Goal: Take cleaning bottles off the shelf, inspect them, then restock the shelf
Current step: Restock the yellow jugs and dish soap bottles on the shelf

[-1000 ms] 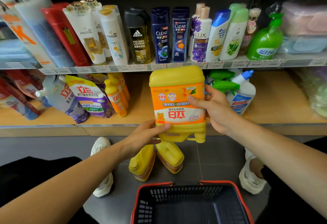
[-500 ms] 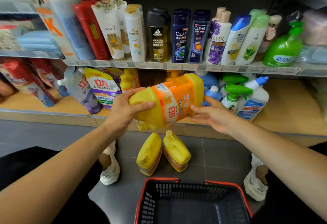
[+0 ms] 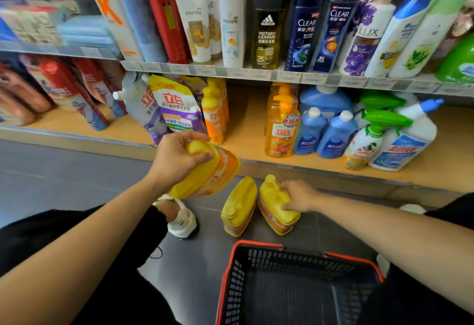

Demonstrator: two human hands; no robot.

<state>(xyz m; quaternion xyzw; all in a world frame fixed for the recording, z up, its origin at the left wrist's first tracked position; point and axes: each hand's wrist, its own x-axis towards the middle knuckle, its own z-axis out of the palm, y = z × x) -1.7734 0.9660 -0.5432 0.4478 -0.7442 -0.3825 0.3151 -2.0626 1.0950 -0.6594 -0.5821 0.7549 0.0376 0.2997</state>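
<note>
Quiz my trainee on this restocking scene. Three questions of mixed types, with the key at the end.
1. True or false: the left hand holds its jug upright.
2. How many jugs are on the floor? A one, B two, C three.
3. Which hand grips a floor jug?
Key: 1 false, it is tilted. 2 B. 3 the right hand, on the right jug.
</note>
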